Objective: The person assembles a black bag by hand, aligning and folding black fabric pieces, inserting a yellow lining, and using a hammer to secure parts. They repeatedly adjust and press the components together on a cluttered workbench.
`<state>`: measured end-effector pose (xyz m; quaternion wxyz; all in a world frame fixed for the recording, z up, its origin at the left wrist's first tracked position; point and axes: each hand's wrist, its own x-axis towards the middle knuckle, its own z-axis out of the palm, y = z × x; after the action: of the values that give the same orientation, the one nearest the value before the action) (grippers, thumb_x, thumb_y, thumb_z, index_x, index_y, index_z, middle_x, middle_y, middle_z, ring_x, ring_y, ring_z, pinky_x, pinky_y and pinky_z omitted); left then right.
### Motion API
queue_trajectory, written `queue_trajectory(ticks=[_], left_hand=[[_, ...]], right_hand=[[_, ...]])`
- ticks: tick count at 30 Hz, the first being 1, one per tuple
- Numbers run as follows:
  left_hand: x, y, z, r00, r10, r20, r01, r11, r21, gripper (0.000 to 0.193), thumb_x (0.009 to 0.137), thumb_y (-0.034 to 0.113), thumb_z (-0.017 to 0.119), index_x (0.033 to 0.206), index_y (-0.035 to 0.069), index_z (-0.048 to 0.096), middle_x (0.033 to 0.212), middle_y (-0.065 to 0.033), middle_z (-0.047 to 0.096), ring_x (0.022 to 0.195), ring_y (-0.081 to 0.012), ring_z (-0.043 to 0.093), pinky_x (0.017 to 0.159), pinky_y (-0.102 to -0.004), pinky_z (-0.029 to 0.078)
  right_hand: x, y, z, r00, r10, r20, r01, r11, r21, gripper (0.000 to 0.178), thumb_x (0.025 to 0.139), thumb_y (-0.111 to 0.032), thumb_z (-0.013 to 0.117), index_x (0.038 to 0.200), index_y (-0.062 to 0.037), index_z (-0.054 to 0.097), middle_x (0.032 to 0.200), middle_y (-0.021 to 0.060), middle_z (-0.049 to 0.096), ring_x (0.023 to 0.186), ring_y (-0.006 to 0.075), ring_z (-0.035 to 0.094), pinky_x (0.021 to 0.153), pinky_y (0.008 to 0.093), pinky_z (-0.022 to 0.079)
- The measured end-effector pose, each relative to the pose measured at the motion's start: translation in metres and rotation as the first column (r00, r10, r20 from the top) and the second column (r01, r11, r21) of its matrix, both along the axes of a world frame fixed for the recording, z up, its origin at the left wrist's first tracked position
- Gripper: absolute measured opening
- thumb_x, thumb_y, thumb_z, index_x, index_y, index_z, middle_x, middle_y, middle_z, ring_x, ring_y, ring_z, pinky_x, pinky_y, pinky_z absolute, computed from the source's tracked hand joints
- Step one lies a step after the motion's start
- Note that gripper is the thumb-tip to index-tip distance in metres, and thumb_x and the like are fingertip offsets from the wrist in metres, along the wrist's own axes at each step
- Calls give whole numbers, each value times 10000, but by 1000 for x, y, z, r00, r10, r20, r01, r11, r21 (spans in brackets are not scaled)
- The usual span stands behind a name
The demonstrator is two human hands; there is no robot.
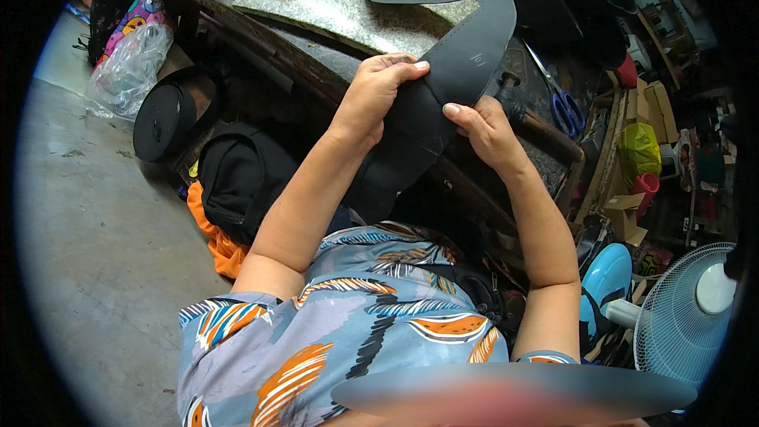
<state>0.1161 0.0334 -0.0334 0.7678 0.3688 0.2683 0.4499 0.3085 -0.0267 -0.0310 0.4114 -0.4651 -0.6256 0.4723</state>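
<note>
A black leather-like piece (pixel 466 51), cut to a curved shape with a narrow strip at its far end, is held up in front of me over the bench edge. Small marks run along its edge, and its lower part hangs toward my lap. My left hand (pixel 378 95) pinches its left edge, thumb on top. On the opposite edge, my right hand (pixel 489 130) grips it, also with the thumb on top. The fingers of both hands are partly hidden. Beyond the piece lies a speckled stone slab (pixel 316 0) on the dark workbench (pixel 292 55).
Blue-handled scissors (pixel 566 111) and a hammer (pixel 545 133) lie on the bench to the right. More black sheets (pixel 545 0) are piled at the far right. A white fan (pixel 688 316) stands near right. At left are a black bag (pixel 241 178) and a clear plastic bag (pixel 134 67).
</note>
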Motion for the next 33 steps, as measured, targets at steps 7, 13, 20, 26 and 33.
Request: queue_trajectory(ticks=[7,13,20,26,33], left_hand=[[-4,-15,10,998,59,-24,-57,995,87,134,917,100,666,927,-30,700,835,-35,691,744,-71,622,676,-206,498],[-22,-44,37,963,120,-241,9,880,475,188,942,131,676,973,-53,697,852,-9,687,778,-61,591,698,-217,483],[-28,-70,43,855,198,-479,363,431,826,132,856,26,702,974,-34,708,732,-158,677,613,-239,676,578,-283,502],[-17,-89,32,861,-78,-502,450,576,682,210,881,59,694,1078,-9,712,827,-149,720,692,-205,695,640,-277,520],[-28,-88,-11,699,-232,-676,676,523,519,565,882,206,726,1395,75,531,1215,-166,674,967,-257,704,809,-357,561]], right_hand=[[1,-1,9,1000,-12,24,18,957,-291,423,963,-394,615,815,0,661,708,32,602,633,129,562,571,274,427],[9,15,24,718,-395,-573,179,900,-397,895,970,-728,186,1136,31,630,909,221,709,783,259,718,693,334,584],[75,23,85,907,133,-400,-206,968,-143,740,996,-624,359,1277,24,577,1069,233,699,850,267,741,661,341,627],[74,5,139,986,-52,158,63,996,-63,539,903,-325,714,1297,16,575,1033,98,700,701,134,700,604,221,601],[110,-32,189,922,-263,285,205,954,218,391,949,-261,638,1260,-32,571,899,78,669,694,99,676,590,220,556]])
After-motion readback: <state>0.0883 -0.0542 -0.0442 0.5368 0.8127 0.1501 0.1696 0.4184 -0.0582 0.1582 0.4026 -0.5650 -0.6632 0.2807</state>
